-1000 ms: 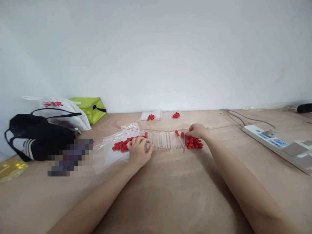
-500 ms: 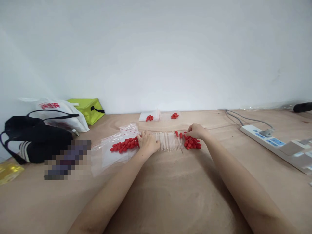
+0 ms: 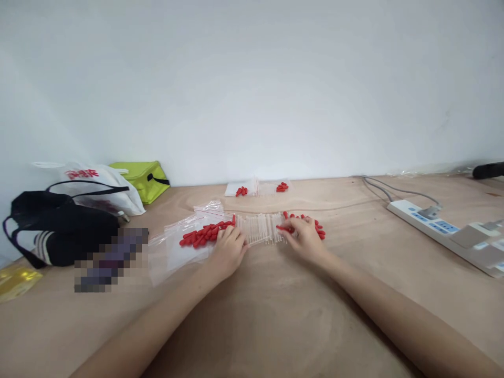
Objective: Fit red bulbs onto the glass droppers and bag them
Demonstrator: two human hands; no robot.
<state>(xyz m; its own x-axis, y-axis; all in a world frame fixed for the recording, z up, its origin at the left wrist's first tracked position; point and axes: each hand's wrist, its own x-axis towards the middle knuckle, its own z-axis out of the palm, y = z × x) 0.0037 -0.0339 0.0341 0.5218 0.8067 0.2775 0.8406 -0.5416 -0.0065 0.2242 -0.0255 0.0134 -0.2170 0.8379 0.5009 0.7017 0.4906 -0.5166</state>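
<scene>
My left hand [image 3: 229,251] is closed around one end of a thin clear dropper tube, which points right from its fingertips. Between thumb and finger, my right hand [image 3: 305,239] pinches a red rubber bulb [image 3: 284,229], its tip facing left toward that tube; a small gap seems to separate the two. A row of clear dropper tubes [image 3: 255,226] lies side by side behind and between the hands. Left of it, a heap of red rubber bulbs [image 3: 200,236] rests on clear plastic bags [image 3: 177,260]. More loose red bulbs [image 3: 321,231] lie partly hidden by my right hand.
Toward the wall lies a clear bag [image 3: 271,189] with tubes and red bulbs. A power strip [image 3: 417,218] with plugs is at right. A black bag [image 3: 79,231], a white plastic bag [image 3: 106,184] and a lime-green box bag [image 3: 144,178] stand at left.
My right hand has come left and nearer from the right-hand heap, bringing a red bulb. My left hand has drawn back from the tube row with a clear tube.
</scene>
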